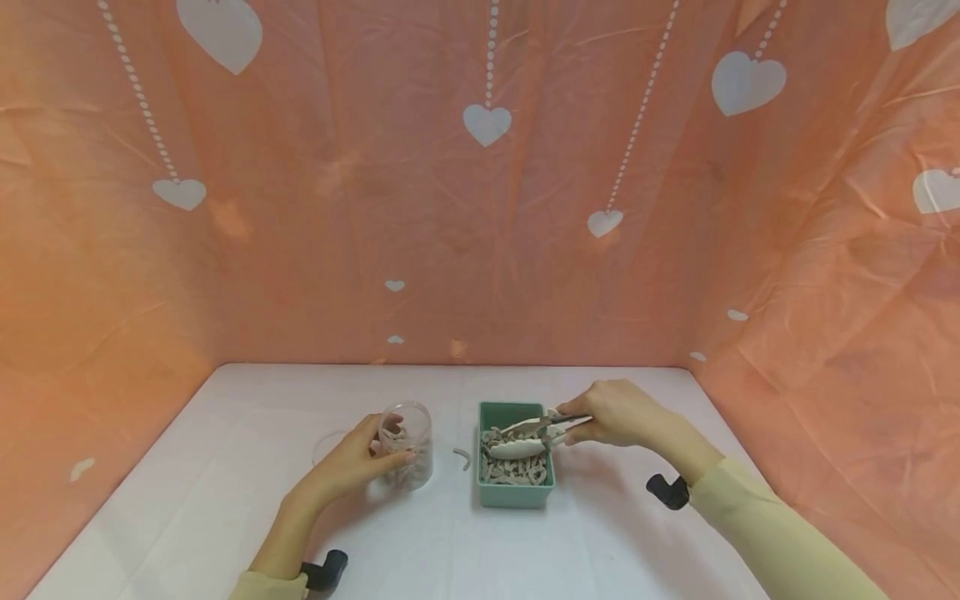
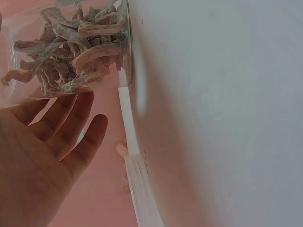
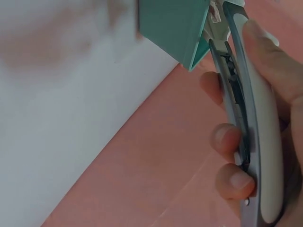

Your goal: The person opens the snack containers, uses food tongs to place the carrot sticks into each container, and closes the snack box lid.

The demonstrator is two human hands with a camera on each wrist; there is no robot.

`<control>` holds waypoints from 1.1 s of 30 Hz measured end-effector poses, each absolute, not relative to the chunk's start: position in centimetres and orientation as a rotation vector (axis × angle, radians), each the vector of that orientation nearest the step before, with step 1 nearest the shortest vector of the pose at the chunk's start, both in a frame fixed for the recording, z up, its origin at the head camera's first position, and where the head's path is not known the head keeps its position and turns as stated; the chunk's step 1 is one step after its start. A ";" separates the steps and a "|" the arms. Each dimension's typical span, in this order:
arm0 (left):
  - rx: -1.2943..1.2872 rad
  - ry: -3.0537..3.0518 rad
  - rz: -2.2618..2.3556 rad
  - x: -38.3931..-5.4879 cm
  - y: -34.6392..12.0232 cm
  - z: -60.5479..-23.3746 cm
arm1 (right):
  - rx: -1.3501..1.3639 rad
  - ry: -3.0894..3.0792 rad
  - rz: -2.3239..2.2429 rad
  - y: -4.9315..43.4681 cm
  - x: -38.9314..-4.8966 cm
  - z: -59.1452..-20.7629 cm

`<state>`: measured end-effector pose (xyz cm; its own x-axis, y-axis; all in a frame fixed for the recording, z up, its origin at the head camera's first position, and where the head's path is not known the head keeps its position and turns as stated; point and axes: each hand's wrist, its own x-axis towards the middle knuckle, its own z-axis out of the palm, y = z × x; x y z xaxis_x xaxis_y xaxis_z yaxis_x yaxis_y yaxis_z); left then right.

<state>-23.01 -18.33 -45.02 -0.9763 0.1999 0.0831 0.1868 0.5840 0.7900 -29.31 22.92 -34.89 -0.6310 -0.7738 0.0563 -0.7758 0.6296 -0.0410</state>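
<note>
My left hand [image 1: 352, 462] grips a clear plastic jar [image 1: 420, 471] standing upright on the table, thumb and fingers round its sides. Curled, pale-dusted brownish strips [image 2: 71, 52] fill part of it. To the right stands a green rectangular box [image 1: 516, 497] holding many similar strips [image 1: 517, 473]. With my right hand [image 1: 618, 414] I hold a pair of tongs [image 3: 270, 127] by their grey and white handles, fingers curled round them. The tongs' white heads [image 1: 517, 450] reach into the box, down at the strips; whether they pinch any is too small to tell.
One loose strip [image 1: 462, 457] lies on the white table [image 1: 420, 550] between jar and box. A clear round lid [image 1: 324, 440] lies behind my left hand, partly hidden. An orange cloth with white hearts [image 1: 375, 208] hangs behind and at both sides.
</note>
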 end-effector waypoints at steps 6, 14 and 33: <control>0.360 2.781 1.397 -22.8 -18.3 -44.8 | 1.297 -2.789 0.127 23.4 -29.1 -35.5; 0.323 2.766 1.394 -22.8 -18.2 -44.8 | 1.260 -2.759 0.200 24.1 -28.9 -36.2; 0.323 2.771 1.386 -22.7 -18.2 -44.7 | 1.050 -2.710 0.396 25.5 -27.9 -37.9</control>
<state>-22.71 -18.17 -44.71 -0.9782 0.1962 0.0687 0.1726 0.5828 0.7941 -27.88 25.49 -37.90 -0.7249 -0.6266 0.2863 -0.6822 0.7105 -0.1726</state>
